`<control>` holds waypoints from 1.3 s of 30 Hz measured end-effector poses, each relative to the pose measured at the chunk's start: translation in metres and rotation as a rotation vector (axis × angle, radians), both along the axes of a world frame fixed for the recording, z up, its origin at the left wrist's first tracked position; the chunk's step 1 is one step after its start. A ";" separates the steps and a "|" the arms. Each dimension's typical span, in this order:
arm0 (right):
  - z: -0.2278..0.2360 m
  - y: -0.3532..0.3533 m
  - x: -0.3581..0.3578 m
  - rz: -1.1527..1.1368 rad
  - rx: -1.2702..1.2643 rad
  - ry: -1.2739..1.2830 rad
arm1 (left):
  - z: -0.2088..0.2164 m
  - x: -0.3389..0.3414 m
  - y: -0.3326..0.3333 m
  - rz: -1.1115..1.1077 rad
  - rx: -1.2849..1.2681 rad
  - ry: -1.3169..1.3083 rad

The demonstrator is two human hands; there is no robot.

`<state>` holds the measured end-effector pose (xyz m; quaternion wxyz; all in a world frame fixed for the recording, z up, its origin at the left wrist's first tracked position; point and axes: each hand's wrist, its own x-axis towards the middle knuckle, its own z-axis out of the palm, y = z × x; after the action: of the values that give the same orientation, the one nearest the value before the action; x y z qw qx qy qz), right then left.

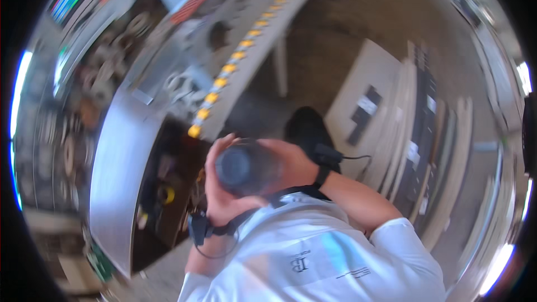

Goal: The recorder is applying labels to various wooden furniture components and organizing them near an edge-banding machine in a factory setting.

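Workshop floor (335,28) shows brown and blurred beyond a long rail set with yellow blocks (211,97); long panels (417,128) lie ranged on the right, and a silvery panel (114,179) borders a dark open bay on the left, with a yellow ring (166,194) inside it. From my remote seat I see the left hand (217,196) and the right hand (296,162) together, wrapped round a dark cylindrical container (239,169) in front of the white shirt (313,226); its round end faces the camera. As I judge it, taking hold is done, since both hands have it; it rests on no surface that I can see; blur hides its details, so I cannot tell what is finished on it or how much is left.
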<state>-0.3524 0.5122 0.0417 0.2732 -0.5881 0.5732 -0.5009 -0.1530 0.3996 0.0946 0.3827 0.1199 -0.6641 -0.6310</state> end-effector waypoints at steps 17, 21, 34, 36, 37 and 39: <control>0.033 -0.009 -0.013 -0.336 -0.158 -0.039 | -0.072 -0.053 -0.002 0.086 0.040 -0.311; 0.026 -0.028 -0.012 -0.479 -0.156 0.030 | -0.066 -0.067 0.000 0.083 -0.132 -0.419; 0.033 -0.030 -0.067 0.080 -0.145 -0.208 | -0.054 -0.054 -0.019 -0.058 -0.088 -0.471; 0.016 -0.036 -0.074 -0.021 -0.158 -0.840 | -0.052 -0.052 -0.021 -0.062 0.044 -0.448; 0.019 -0.034 -0.078 -0.013 -0.153 -0.834 | -0.043 -0.056 -0.018 -0.043 0.018 -0.451; 0.030 -0.022 -0.086 -0.189 -0.035 -0.448 | -0.036 -0.054 -0.019 0.006 -0.045 -0.433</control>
<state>-0.4379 0.4899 0.0722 0.3352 -0.4105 0.5420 -0.6522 -0.2073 0.3808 0.0587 0.2357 0.2461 -0.7442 -0.5745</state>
